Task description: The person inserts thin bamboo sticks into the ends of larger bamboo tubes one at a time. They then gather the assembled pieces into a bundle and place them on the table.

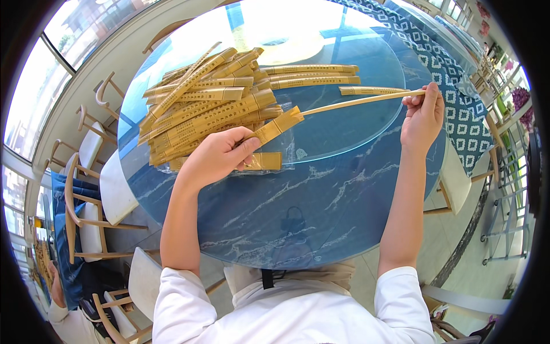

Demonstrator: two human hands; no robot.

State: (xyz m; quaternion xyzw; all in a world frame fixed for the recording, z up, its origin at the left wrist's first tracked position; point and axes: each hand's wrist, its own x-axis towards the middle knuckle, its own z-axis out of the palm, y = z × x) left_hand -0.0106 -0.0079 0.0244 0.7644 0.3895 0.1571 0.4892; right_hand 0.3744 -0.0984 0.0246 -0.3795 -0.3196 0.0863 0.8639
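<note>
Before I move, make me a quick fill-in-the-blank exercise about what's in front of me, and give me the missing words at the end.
1. The left hand pinches the sleeve, while the far end of the stick is in the ____.
2. The pile of sleeves lies to the ____ of the stick.
3. The table is mainly coloured ____.
4. The shirt is ____.

Missing words: right hand; left; blue; white.
</note>
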